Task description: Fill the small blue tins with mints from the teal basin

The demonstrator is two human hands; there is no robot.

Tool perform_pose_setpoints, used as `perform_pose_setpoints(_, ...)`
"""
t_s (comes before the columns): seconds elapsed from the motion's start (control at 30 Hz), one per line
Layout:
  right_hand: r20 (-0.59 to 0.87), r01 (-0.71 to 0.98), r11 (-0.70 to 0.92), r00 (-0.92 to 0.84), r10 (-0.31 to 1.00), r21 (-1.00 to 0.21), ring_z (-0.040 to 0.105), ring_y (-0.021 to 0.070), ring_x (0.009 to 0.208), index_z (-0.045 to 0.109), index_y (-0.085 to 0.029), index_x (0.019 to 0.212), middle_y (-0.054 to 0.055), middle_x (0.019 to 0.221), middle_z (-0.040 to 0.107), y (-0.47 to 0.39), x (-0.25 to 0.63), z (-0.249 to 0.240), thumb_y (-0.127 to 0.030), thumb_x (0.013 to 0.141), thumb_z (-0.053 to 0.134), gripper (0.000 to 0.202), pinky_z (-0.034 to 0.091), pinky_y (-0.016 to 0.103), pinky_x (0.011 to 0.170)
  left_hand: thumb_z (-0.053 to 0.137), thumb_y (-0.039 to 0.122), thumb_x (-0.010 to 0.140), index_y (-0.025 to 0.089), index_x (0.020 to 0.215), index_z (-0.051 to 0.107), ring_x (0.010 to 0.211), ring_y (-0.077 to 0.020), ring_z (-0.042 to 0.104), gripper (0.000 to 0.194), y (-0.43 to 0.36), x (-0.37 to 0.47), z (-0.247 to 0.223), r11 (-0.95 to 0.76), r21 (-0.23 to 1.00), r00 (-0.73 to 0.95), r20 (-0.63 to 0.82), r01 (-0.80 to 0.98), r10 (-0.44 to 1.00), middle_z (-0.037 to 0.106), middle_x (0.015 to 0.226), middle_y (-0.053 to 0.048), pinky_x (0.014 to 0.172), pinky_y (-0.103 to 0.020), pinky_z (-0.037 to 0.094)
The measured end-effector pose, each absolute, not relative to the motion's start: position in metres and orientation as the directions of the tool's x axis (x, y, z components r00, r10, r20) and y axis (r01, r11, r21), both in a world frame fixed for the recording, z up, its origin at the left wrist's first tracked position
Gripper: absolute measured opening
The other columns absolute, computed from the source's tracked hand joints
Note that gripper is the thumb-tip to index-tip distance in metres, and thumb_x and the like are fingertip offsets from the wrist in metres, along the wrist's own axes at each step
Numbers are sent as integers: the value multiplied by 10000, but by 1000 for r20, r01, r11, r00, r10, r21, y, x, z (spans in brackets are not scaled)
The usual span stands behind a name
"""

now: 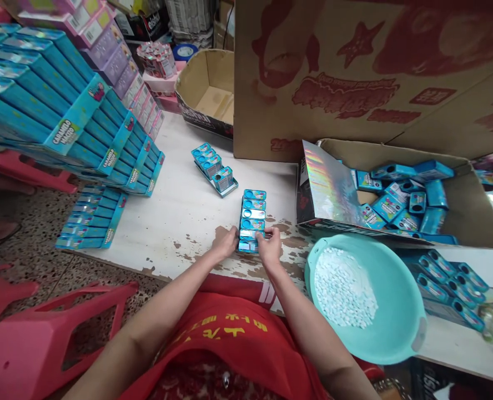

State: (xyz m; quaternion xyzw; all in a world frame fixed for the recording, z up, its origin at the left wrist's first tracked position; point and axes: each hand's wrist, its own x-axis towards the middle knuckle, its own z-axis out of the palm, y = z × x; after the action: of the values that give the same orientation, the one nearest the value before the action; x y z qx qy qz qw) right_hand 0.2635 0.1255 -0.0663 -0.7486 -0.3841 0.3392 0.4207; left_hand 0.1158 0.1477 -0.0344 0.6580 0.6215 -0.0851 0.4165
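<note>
A row of small blue candy boxes [253, 211] stands on the worn white table, straight in front of me. My left hand [225, 243] is closed, its fingertips against the near left side of the row. On the opposite side my right hand [270, 245] pinches the near right end, thumb on top of a box. Fingers partly hide the nearest boxes, and the one at the very front sits slightly apart from the others. Farther back and to the left lies a display tray [229, 190] partly filled with several more blue boxes.
At the right, a green basin [400, 300] holds small white candies [344, 289]. Behind it, an open carton [475, 222] contains loose blue boxes. Filled blue trays [63, 100] are stacked high at the left. A large cardboard box [313, 128] stands at the back; pink stools [21, 355] are below left.
</note>
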Motion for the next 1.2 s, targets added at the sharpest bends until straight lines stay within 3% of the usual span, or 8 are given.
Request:
perform_pose_setpoints(0.17,-121,304,-281,452,884,-910,554,187,791,505,-186,846,51,853,571,99,284,-34,-390,781,522,215,467,322,701,385,198,863,152,1049,577,1022,-301,587,271,134,104,-11,4,337,228,-647,941,728,647,1020,-167,824,-373,395)
perform_pose_setpoints(0.3,35,481,-106,275,961,-870,551,194,850,578,-205,871,46,874,587,40,301,-8,-324,850,540,127,450,352,788,401,468,884,196,988,634,933,-282,628,373,103,104,11,-96,441,394,-655,892,646,686,984,-117,772,-344,430)
perform_pose_setpoints(0.37,135,624,46,96,986,-780,552,206,875,603,-222,947,59,901,606,14,305,-10,-280,881,519,122,452,364,785,458,486,855,223,1050,631,921,-282,636,371,85,114,13,-178,530,520,-614,829,593,696,1004,-96,760,-341,442)
perform_pose_setpoints(0.43,177,733,161,-56,983,-661,546,218,876,610,-236,1038,77,945,613,-4,307,-21,-265,893,510,179,458,366,753,438,375,878,204,1034,649,933,-290,637,313,74,126,8,-242,543,571,-592,804,569,700,992,-114,774,-354,442)
perform_pose_setpoints(0.67,148,853,394,-365,919,-342,539,236,888,606,-237,1133,82,1034,654,-13,309,-46,-190,896,493,267,413,369,728,380,287,882,182,908,680,899,-281,643,319,78,140,-13,-231,475,510,-625,849,590,703,930,-127,750,-351,449)
perform_pose_setpoints(0.77,136,845,421,-399,907,-331,552,232,898,626,-236,1071,69,1034,663,-13,311,-44,-205,902,493,218,416,371,745,389,276,868,187,882,681,874,-282,647,306,81,140,-13,-203,464,484,-637,862,600,703,893,-123,724,-348,451)
perform_pose_setpoints(1.0,110,863,352,-336,935,-363,561,246,892,568,-171,1186,133,1069,631,-8,306,-53,-266,910,483,304,459,370,710,409,256,840,192,859,682,868,-282,643,280,83,142,-12,-162,484,476,-647,860,595,702,891,-121,711,-341,441)
perform_pose_setpoints(1.2,114,811,413,-404,908,-414,564,212,899,649,-208,953,97,1072,625,-12,309,-56,-235,904,496,163,479,342,740,407,240,830,207,825,679,862,-244,636,275,87,142,-14,-123,485,458,-668,866,587,705,891,-81,695,-301,425)
